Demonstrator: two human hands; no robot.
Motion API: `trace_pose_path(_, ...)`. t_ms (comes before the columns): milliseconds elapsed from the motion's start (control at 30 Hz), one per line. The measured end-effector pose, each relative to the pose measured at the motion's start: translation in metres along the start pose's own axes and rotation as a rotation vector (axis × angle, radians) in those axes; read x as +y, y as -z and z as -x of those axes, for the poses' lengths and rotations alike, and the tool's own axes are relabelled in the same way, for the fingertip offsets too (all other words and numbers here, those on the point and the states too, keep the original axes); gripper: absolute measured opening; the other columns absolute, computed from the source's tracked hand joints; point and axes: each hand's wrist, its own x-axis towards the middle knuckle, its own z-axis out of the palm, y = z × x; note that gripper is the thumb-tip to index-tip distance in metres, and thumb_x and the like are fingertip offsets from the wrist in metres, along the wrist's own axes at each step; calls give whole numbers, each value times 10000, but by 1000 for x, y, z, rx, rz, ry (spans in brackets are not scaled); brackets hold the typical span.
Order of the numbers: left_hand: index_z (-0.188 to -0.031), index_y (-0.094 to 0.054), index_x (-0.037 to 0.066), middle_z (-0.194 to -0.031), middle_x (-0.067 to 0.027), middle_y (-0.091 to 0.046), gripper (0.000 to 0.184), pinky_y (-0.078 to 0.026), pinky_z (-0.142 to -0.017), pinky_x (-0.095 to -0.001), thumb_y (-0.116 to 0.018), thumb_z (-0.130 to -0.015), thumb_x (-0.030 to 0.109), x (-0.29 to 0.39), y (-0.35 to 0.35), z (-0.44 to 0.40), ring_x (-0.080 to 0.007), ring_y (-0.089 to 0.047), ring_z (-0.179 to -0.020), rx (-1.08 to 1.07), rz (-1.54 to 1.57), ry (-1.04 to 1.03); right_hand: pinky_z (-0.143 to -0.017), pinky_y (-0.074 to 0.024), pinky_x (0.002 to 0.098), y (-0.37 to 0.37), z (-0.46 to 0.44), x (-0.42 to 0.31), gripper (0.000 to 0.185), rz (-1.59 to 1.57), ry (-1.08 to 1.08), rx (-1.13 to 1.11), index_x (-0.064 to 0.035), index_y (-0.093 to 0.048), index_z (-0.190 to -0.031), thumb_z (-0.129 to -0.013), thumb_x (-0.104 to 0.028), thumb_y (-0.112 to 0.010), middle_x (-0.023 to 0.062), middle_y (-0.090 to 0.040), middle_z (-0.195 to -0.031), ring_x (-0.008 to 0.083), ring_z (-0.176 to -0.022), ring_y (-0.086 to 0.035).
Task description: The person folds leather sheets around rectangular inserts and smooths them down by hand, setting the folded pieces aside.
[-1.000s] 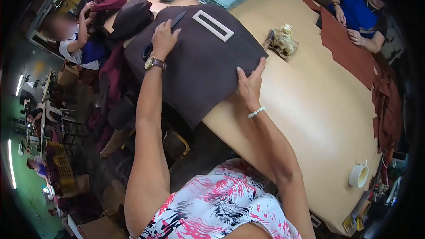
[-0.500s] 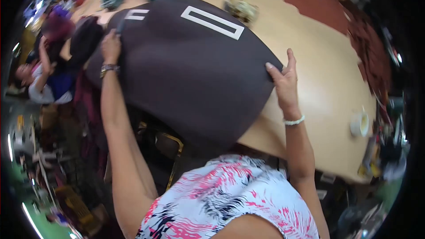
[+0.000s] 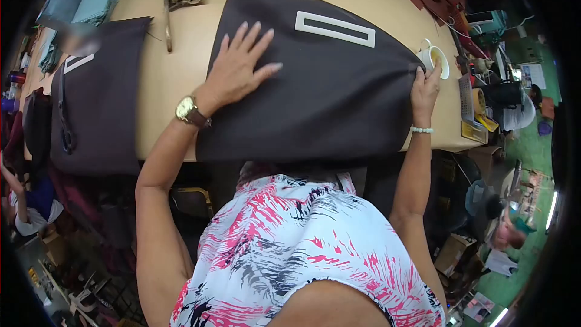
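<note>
One dark panel (image 3: 302, 103) reaches the near edge of the tabletop (image 3: 172, 79); I see the left hand (image 3: 236, 74) spread on it, the right hand (image 3: 425, 89) clamped on its right edge.

- A broad, pale table (image 3: 173, 82) in front
- A green surface (image 3: 540, 158), wall or floor hard to tell, at the right
- Lit tube lights (image 3: 552, 211) toward the right edge
- A cardboard box (image 3: 457, 252) beyond the table
</note>
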Motion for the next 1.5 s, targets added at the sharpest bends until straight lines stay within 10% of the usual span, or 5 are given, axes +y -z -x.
trace_pose_path(300, -1389, -339, 82, -1458, -176, -249, 728, -182, -1067, -525, -586, -816, 458, 92, -5, 85, -344, -219, -1350, -112, 47, 137, -626, -456, 377, 19, 44, 54, 609, 87, 198, 5, -64, -296, -1398, -858, -71, -577, 163, -593, -780, 314, -673, -597)
trace_pose_path(567, -1130, -530, 8, -1263, -196, -468, 477, -293, -978, -498, -642, -808, 341, 22, -9, 71, -385, -382, -1217, 369, -21, 629, -728, -483, 399, 15, 39, 51, 568, 158, 104, -29, -65, -331, -1381, -873, -126, -578, 251, -586, -1082, 371, -887, -619)
trace_pose_path(933, -903, -522, -11, -677, -147, -589, 146, -451, -601, -314, -568, -876, 124, -29, 50, 11, -228, -598, -621, 741, 351, 487, -861, -456, 405, -5, 18, 37, 574, 127, 134, -18, -31, -299, -1387, -883, -123, -559, 266, -455, -1289, 381, -1085, -537)
trace_pose_path(1133, -992, -649, 54, -907, -66, -667, 187, -462, -813, -247, -513, -864, 42, -184, 186, 36, -116, -608, -887, 695, 41, 491, -920, -425, 414, -20, 15, 38, 567, 121, 286, 17, -20, -271, -1394, -889, -69, -524, 267, -388, -1348, 395, -1162, -479)
trace_pose_path(1500, -1066, -645, 38, -1077, -203, -621, 409, -444, -912, -400, -540, -736, 255, -352, 245, 130, -352, -589, -1013, 540, -477, 1037, -962, -401, 408, -23, 22, 34, 530, 202, 271, 28, -36, -265, -1401, -911, -56, -468, 273, -405, -1332, 388, -1200, -445)
